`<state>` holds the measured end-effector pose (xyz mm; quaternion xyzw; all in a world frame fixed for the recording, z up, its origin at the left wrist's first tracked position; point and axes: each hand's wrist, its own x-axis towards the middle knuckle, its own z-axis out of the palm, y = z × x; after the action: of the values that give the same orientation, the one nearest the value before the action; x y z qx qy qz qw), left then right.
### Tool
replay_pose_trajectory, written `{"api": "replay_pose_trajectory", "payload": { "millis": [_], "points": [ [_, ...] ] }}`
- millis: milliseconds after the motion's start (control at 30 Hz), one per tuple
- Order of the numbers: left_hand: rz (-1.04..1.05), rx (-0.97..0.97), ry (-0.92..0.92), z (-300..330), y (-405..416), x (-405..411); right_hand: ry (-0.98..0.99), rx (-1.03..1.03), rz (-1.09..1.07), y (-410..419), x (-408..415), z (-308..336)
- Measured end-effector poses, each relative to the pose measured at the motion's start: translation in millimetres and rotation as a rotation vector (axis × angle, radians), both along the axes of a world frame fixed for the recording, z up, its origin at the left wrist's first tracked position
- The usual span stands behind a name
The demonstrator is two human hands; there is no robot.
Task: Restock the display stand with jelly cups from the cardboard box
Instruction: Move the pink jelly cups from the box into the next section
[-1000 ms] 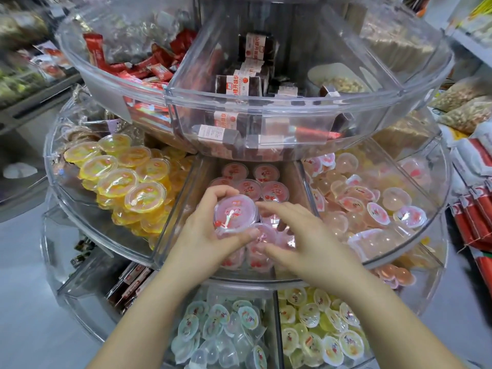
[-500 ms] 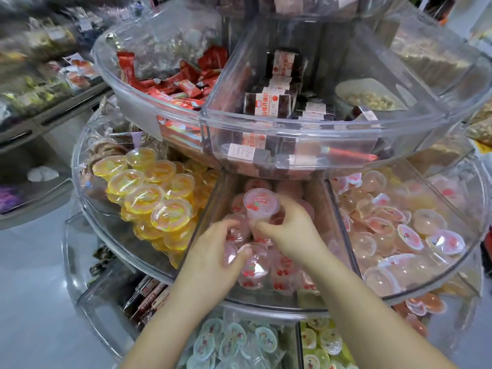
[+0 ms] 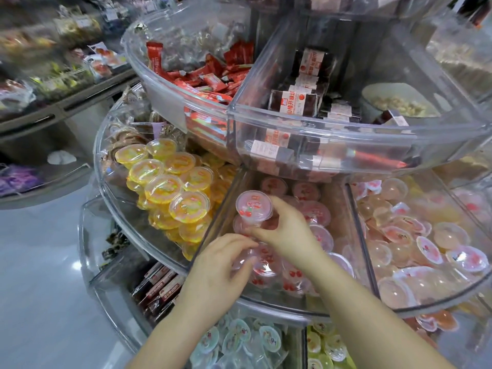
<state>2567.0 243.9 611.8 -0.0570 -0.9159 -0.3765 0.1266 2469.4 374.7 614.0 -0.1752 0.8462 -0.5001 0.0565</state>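
Meanwhile, a person restocks the middle tier of a clear acrylic display stand, arranging pink cherry jelly cups in the centre compartment. The right hand lifts one cherry jelly cup above the pile, its fingers closed around the cup's side and rim, the lid facing the camera. The left hand rests on the front of the pile with its fingers curled over another pink cup, apparently steadying or shifting it; whether that cup is truly gripped cannot be told.

By the look of it, the step in hand is placing and tidying cups already brought to the stand. The next move calls for setting the raised cup into a gap, lid up, without toppling its neighbours.

Two hands are at work, with one cup raised. Roughly a dozen pink cups show in the centre compartment, though hands hide several. About ten yellow jelly cups fill the compartment to the left, and a loose heap of pale peach cups, too jumbled to count, lies to the right. No cardboard box is in view.
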Motion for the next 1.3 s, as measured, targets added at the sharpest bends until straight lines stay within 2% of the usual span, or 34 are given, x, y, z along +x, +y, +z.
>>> {"api": "replay_pose_trajectory", "payload": {
  "millis": [167, 300, 367, 433, 533, 633, 733, 833, 933, 1067, 1167, 1300],
  "points": [
    [0.093, 0.165, 0.085, 9.8, -7.6, 13.8, -0.082, -0.062, -0.088, 21.7, 18.6, 21.6],
    [0.272, 0.320, 0.094, 14.1, -12.7, 43.1, 0.050, -0.104, -0.106, 30.6, 62.8, 39.1],
    [0.388, 0.422, 0.073, 11.3, -13.6, 67.7, 0.014, -0.189, 0.033, 22.4, 90.4, 42.9],
    [0.511, 0.514, 0.069, 2.9, -15.3, 100.2, -0.083, -0.214, 0.272, 7.9, 122.5, 39.1],
    [0.709, 0.597, 0.047, -29.1, -19.5, 161.2, -0.171, -0.073, 0.622, -18.9, 171.4, 8.7],
    [0.965, 0.729, -0.015, -90.2, -18.1, 231.3, -0.322, 0.112, 0.857, -42.4, 216.3, -56.9],
    [1.180, 0.823, -0.133, -164.8, -7.4, 299.6, -0.486, 0.360, 1.000, -61.6, 255.9, -147.8],
    [1.305, 0.872, -0.328, -251.1, 5.0, 356.1, -0.575, 0.609, 1.076, -74.4, 288.3, -255.5],
    [1.382, 0.924, -0.510, -352.8, 12.7, 393.8, -0.585, 0.822, 1.076, -84.9, 313.4, -365.1],
    [1.463, 1.014, -0.746, -494.4, 11.1, 414.2, -0.498, 0.992, 1.115, -105.5, 329.3, -503.7],
    [1.521, 1.097, -0.882, -589.2, 0.2, 416.5, -0.346, 1.136, 1.221, -125.6, 330.5, -597.1],
    [1.457, 1.020, -0.970, -699.0, -26.5, 407.5, -0.074, 1.274, 1.305, -156.5, 325.7, -696.8]
  ]
}}
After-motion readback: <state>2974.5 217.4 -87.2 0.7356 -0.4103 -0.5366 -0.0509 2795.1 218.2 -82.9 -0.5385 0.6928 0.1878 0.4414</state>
